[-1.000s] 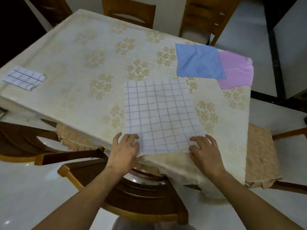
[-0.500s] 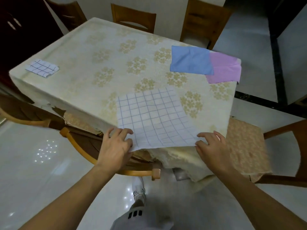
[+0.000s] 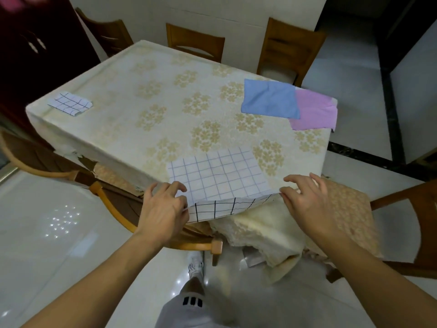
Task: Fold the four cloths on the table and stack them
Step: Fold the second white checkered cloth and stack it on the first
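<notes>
A white checked cloth (image 3: 217,176) lies at the near corner of the table (image 3: 146,110), its front edge pulled off the table and sagging. My left hand (image 3: 163,207) pinches its near left corner. My right hand (image 3: 305,197) pinches its near right corner with the other fingers spread. A folded white checked cloth (image 3: 69,104) sits at the far left edge. A blue cloth (image 3: 269,99) lies flat at the right, overlapping a pink cloth (image 3: 315,112).
Wooden chairs stand around the table: two at the far side (image 3: 195,42), one at the left (image 3: 59,166), one cushioned at the right (image 3: 354,204). The cream floral tablecloth hangs bunched at the near corner (image 3: 264,235). My leg and shoe (image 3: 195,266) are on the tiled floor.
Both hands have dragged the checked cloth toward me, so its front edge now hangs off the table. My view has backed away from the table.
</notes>
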`<state>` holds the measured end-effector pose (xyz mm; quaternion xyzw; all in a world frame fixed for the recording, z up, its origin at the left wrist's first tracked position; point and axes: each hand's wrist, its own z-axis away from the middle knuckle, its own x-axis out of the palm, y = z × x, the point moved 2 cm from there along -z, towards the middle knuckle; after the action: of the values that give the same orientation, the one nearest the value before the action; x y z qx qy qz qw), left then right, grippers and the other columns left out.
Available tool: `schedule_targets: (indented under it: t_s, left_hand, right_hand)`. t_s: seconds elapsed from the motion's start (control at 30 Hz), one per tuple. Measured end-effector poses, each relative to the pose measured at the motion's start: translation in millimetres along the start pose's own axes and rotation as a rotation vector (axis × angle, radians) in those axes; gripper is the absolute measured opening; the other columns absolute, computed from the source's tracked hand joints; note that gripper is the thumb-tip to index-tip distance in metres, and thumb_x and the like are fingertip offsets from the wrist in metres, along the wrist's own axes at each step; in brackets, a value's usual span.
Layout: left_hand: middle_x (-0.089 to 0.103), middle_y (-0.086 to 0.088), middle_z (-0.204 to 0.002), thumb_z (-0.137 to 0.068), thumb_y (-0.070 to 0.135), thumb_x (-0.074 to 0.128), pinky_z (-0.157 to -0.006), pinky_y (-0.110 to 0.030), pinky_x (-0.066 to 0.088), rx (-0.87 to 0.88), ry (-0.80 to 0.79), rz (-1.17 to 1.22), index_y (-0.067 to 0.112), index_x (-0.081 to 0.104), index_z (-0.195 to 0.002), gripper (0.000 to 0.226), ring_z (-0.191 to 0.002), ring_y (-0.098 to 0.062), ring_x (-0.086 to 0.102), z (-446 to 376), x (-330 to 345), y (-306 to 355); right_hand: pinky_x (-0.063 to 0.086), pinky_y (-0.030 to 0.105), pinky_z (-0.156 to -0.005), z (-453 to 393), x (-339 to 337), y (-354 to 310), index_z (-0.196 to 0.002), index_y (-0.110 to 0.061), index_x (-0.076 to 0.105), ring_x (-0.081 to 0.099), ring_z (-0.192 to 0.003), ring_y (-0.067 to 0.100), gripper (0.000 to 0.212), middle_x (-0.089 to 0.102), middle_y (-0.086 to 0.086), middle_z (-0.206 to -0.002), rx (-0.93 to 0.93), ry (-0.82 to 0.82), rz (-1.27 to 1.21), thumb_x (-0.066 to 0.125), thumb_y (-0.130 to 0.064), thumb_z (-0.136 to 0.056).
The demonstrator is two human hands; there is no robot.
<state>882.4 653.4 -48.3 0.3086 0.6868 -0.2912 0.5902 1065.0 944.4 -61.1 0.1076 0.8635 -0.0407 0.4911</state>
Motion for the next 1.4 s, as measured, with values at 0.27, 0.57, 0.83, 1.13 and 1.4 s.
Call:
schedule_targets:
  t_s: [0.27,0.57,0.83,1.13,1.4]
  left_hand:
    - [0.067,0.003,-0.108,-0.071,0.028,0.078,-0.101,-0.056,0.04,-0.05,-0.062,0.002,0.025,0.075,-0.068,0.005,-0.097,-0.022,0.064,-53.3,16.5,-34.5]
    - [0.056,0.01,-0.126,-0.086,0.035,0.059,-0.113,-0.049,0.024,-0.139,-0.267,0.032,0.026,0.076,-0.092,0.02,-0.116,-0.016,0.053,-139.6,58.3,-95.0]
    - [0.05,0.013,-0.127,-0.09,0.035,0.049,-0.114,-0.042,0.02,-0.16,-0.429,0.054,0.027,0.069,-0.106,0.027,-0.118,-0.012,0.047,-193.3,115.1,-117.3]
    - [0.062,0.004,-0.108,-0.077,0.027,0.061,-0.073,-0.034,0.031,-0.21,-0.447,0.067,0.016,0.071,-0.091,0.02,-0.095,-0.022,0.057,-206.3,158.5,-130.3]
    - [0.058,0.003,-0.113,-0.08,0.03,0.06,-0.074,-0.035,0.032,-0.262,-0.443,0.077,0.019,0.072,-0.093,0.021,-0.098,-0.022,0.054,-215.2,168.8,-140.5]
  right_hand:
    - [0.037,0.055,-0.103,-74.8,42.9,6.7,-0.082,-0.009,0.071,0.066,-0.091,0.03,0.006,0.067,0.011,-0.107,-0.023,0.008,0.007,0.077,-0.011,-0.084]
    - [0.036,0.054,-0.104,-159.6,125.8,9.2,-0.083,-0.01,0.071,0.064,-0.088,0.031,0.007,0.065,0.014,-0.113,0.056,-0.138,-0.001,0.078,-0.009,-0.082]
    - [0.032,0.053,-0.106,-196.3,202.3,23.1,-0.081,-0.017,0.07,0.06,-0.105,0.029,0.013,0.062,0.008,-0.116,0.085,-0.359,0.017,0.081,-0.01,-0.076]
    - [0.036,0.052,-0.102,-214.2,261.2,15.2,-0.076,-0.015,0.07,0.061,-0.102,0.031,0.013,0.064,0.008,-0.111,0.03,-0.464,0.038,0.082,-0.011,-0.072]
    - [0.037,0.049,-0.101,-212.3,282.2,11.9,-0.075,-0.013,0.07,0.061,-0.099,0.032,0.018,0.063,0.009,-0.108,0.043,-0.508,0.079,0.081,-0.003,-0.067]
